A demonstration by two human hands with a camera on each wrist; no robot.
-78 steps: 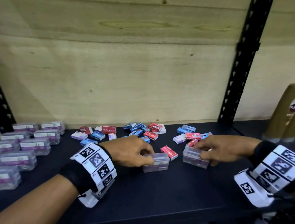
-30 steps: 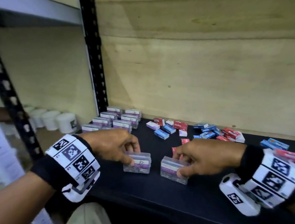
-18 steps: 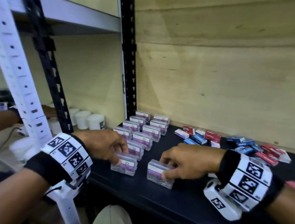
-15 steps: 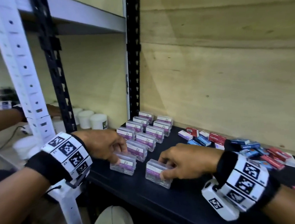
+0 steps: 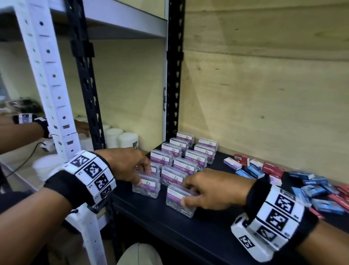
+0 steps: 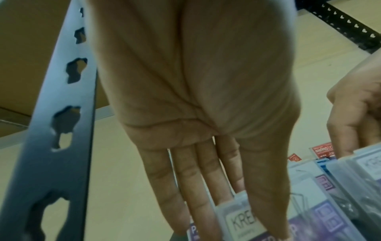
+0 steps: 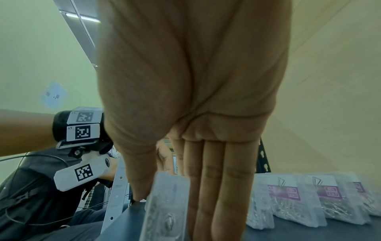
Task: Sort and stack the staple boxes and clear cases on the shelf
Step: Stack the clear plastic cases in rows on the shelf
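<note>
Each hand holds a clear plastic case with a purple and white label, low over the black shelf (image 5: 201,231). My left hand (image 5: 140,173) pinches one clear case (image 5: 147,187) at the front of the left row; in the left wrist view that case (image 6: 241,216) sits between thumb and fingers. My right hand (image 5: 192,192) grips a second clear case (image 5: 178,201) in front of the right row, and in the right wrist view this case (image 7: 167,205) is clamped between thumb and fingers. Two rows of clear cases (image 5: 184,154) run back to the wall. Red and blue staple boxes (image 5: 313,187) lie scattered to the right.
A black upright (image 5: 174,69) stands behind the rows and a white upright (image 5: 60,112) at the left. White jars (image 5: 123,139) stand on the neighbouring shelf, where another person's arm (image 5: 11,134) reaches. A plywood wall (image 5: 270,81) backs the shelf. My knee (image 5: 136,264) is below the front edge.
Both hands have carried their clear cases leftward from the shelf's middle to the front ends of the two rows. My view has swung left with them.
</note>
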